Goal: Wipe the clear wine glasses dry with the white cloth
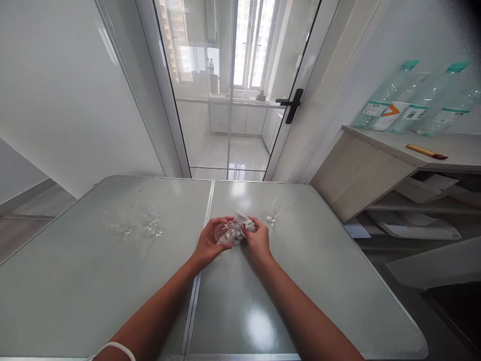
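Observation:
Above the middle of the table, my left hand (212,239) is closed around a clear stemmed glass (224,233), tilted on its side. My right hand (259,237) grips a white cloth (246,222), pressed against the right end of that glass. The cloth and fingers hide part of the glass. To the right, another clear stemmed glass (273,216) stands upright on the table. Several more stemmed glasses (156,230) stand in a group on the left side; their transparent bowls are hard to make out.
The grey-green table (112,296) has a metal seam (193,296) down its middle. Beyond its far edge is a glass door with a black handle (293,104). A wooden shelf (372,165) on the right bears several plastic bottles (408,108) and a yellow-red stick-shaped packet (426,152).

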### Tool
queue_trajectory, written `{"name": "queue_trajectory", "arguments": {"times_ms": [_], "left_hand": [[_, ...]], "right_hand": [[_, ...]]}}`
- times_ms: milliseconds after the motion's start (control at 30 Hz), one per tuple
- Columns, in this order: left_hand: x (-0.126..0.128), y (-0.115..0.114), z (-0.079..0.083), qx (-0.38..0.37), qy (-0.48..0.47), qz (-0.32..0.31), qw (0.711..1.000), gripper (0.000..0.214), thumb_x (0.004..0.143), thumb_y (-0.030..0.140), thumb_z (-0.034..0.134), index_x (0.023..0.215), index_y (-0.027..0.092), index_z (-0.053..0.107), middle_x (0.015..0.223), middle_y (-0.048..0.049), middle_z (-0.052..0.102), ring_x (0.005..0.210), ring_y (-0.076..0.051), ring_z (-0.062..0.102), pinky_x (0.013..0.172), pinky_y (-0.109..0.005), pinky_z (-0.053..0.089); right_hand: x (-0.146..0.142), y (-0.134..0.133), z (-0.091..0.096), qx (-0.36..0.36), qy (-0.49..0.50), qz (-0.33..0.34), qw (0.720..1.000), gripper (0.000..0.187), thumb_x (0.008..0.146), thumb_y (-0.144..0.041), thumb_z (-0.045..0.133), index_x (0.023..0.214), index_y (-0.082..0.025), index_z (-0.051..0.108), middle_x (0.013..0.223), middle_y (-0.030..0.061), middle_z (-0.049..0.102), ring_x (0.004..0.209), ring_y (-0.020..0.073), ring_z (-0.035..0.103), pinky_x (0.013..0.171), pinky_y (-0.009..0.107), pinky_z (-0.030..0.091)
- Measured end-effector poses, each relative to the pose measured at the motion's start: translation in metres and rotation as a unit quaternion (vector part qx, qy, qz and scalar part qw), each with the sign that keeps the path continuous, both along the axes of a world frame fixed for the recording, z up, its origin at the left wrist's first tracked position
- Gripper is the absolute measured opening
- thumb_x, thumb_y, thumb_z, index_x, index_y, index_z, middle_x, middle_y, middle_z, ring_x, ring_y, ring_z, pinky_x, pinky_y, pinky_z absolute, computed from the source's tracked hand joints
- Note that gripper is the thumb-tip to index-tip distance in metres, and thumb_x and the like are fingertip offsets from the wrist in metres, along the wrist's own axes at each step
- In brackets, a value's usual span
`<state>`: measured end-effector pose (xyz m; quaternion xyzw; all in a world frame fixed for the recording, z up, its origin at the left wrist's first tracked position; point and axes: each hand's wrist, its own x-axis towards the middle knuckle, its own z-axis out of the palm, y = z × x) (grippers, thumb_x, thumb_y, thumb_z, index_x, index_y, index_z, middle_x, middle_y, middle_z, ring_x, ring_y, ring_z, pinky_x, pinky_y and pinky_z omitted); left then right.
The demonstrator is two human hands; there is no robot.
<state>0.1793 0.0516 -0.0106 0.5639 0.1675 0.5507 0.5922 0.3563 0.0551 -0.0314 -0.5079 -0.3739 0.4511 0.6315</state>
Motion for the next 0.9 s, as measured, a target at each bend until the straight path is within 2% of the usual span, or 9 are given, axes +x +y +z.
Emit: {"name": "queue_trajectory", "arguments": {"times_ms": [67, 100, 200, 267, 367, 467, 633, 800, 900], "left_hand": [[0.001, -0.001, 0.000, 0.001, 0.006, 0.005, 1.000, 0.058, 0.072, 0.018, 0.089, 0.120, 0.027, 0.057, 0.139, -0.0103, 0.059, 0.133, -0.033, 0.057, 0.110, -0.052, 0.048], [0.001, -0.001, 0.000, -0.001, 0.007, 0.012, 1.000, 0.057, 0.073, 0.016, 0.088, 0.119, 0.028, 0.057, 0.138, -0.0095, 0.059, 0.133, -0.033, 0.057, 0.109, -0.051, 0.049], [0.000, -0.001, 0.000, -0.001, 0.015, 0.028, 0.999, 0.056, 0.073, 0.014, 0.087, 0.119, 0.028, 0.058, 0.137, -0.0089, 0.058, 0.134, -0.033, 0.056, 0.106, -0.048, 0.052], [-0.001, 0.000, 0.000, 0.004, 0.017, 0.031, 0.999, 0.055, 0.074, 0.014, 0.086, 0.120, 0.027, 0.058, 0.137, -0.0093, 0.057, 0.134, -0.034, 0.056, 0.105, -0.048, 0.053], [-0.003, 0.002, 0.001, 0.008, 0.004, 0.039, 0.999, 0.055, 0.075, 0.015, 0.086, 0.120, 0.028, 0.057, 0.136, -0.0085, 0.058, 0.131, -0.033, 0.059, 0.105, -0.049, 0.053], [-0.004, 0.003, 0.001, 0.002, -0.007, 0.035, 0.999, 0.057, 0.072, 0.018, 0.089, 0.119, 0.028, 0.057, 0.135, -0.0075, 0.059, 0.129, -0.032, 0.061, 0.108, -0.051, 0.051], [-0.006, 0.004, 0.002, -0.004, 0.005, -0.004, 1.000, 0.057, 0.070, 0.022, 0.091, 0.118, 0.026, 0.059, 0.133, -0.0098, 0.060, 0.130, -0.035, 0.059, 0.106, -0.052, 0.053], [-0.008, 0.006, 0.002, 0.008, -0.007, 0.017, 1.000, 0.057, 0.074, 0.020, 0.088, 0.121, 0.027, 0.058, 0.135, -0.0093, 0.059, 0.129, -0.034, 0.061, 0.107, -0.053, 0.052], [-0.007, 0.005, 0.003, 0.011, -0.013, 0.021, 1.000, 0.058, 0.072, 0.019, 0.089, 0.120, 0.028, 0.058, 0.134, -0.0079, 0.060, 0.128, -0.034, 0.062, 0.108, -0.054, 0.051]], "right_hand": [[0.002, 0.001, 0.000, 0.000, -0.007, -0.040, 0.999, 0.044, 0.069, -0.037, 0.085, 0.105, -0.017, 0.072, 0.085, 0.0023, 0.072, 0.076, 0.0178, 0.063, 0.069, 0.029, 0.051], [0.002, 0.001, 0.001, 0.004, 0.008, -0.034, 0.999, 0.046, 0.070, -0.036, 0.084, 0.110, -0.018, 0.071, 0.089, 0.0030, 0.073, 0.078, 0.0182, 0.064, 0.072, 0.030, 0.052], [-0.001, 0.000, 0.005, 0.018, 0.052, 0.059, 0.997, 0.046, 0.077, -0.038, 0.078, 0.118, -0.018, 0.069, 0.102, 0.0065, 0.075, 0.086, 0.0205, 0.067, 0.079, 0.033, 0.054], [-0.002, 0.000, 0.005, 0.015, 0.029, 0.085, 0.996, 0.044, 0.077, -0.038, 0.078, 0.115, -0.018, 0.071, 0.102, 0.0071, 0.075, 0.088, 0.0214, 0.067, 0.080, 0.034, 0.054], [0.000, 0.000, 0.004, 0.008, -0.034, 0.008, 0.999, 0.044, 0.070, -0.035, 0.083, 0.109, -0.017, 0.073, 0.095, 0.0054, 0.075, 0.084, 0.0209, 0.066, 0.076, 0.032, 0.053], [0.002, -0.001, 0.007, 0.016, -0.024, -0.039, 0.999, 0.050, 0.067, -0.034, 0.086, 0.112, -0.018, 0.070, 0.096, 0.0047, 0.074, 0.084, 0.0200, 0.066, 0.076, 0.031, 0.053], [0.000, -0.002, 0.013, 0.042, 0.056, 0.101, 0.992, 0.045, 0.080, -0.039, 0.077, 0.119, -0.018, 0.071, 0.106, 0.0074, 0.075, 0.091, 0.0210, 0.067, 0.082, 0.033, 0.053], [0.006, -0.001, 0.010, 0.008, 0.001, 0.013, 1.000, 0.038, 0.068, -0.035, 0.088, 0.098, -0.016, 0.076, 0.087, 0.0047, 0.074, 0.077, 0.0193, 0.064, 0.073, 0.032, 0.051], [0.006, 0.000, 0.011, 0.028, 0.041, 0.031, 0.998, 0.042, 0.071, -0.036, 0.086, 0.106, -0.019, 0.074, 0.094, 0.0045, 0.075, 0.081, 0.0190, 0.066, 0.077, 0.032, 0.052]]}}
